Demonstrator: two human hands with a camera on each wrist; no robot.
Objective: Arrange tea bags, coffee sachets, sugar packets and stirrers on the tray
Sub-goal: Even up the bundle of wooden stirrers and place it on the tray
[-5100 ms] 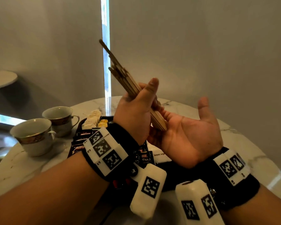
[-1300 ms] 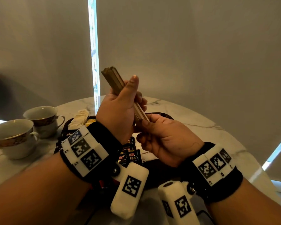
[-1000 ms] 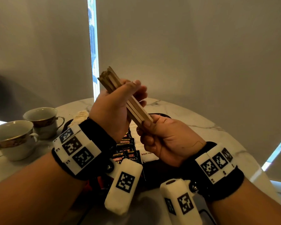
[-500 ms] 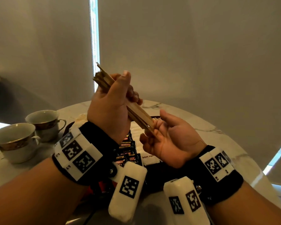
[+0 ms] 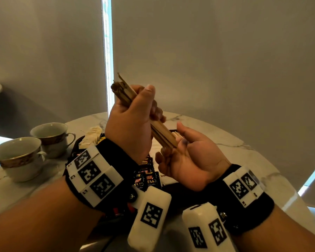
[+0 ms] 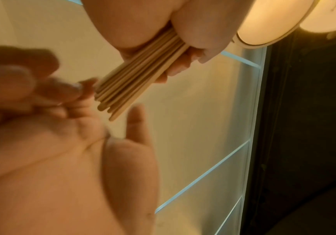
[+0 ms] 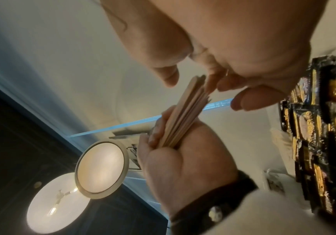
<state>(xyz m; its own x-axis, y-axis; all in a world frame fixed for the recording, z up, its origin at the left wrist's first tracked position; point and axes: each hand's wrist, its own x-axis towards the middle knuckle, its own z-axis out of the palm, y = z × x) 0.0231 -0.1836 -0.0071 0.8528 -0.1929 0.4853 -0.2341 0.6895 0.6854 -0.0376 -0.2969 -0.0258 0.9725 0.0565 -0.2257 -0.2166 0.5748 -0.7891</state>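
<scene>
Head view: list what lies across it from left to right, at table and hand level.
Nearer white teacup with gold band → farther white teacup → crumpled pale packet at the black tray's far end → left hand gripping the bundle of wooden stirrers → right hand, palm up.

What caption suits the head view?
Left hand grips wooden stirrers, their lower ends against the open right hand.

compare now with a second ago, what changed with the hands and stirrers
The right hand let go of the stirrers' lower end and now lies open, palm up, beneath it. The left hand still grips the bundle, tilted as before. The cups and the tray stayed put.
</scene>
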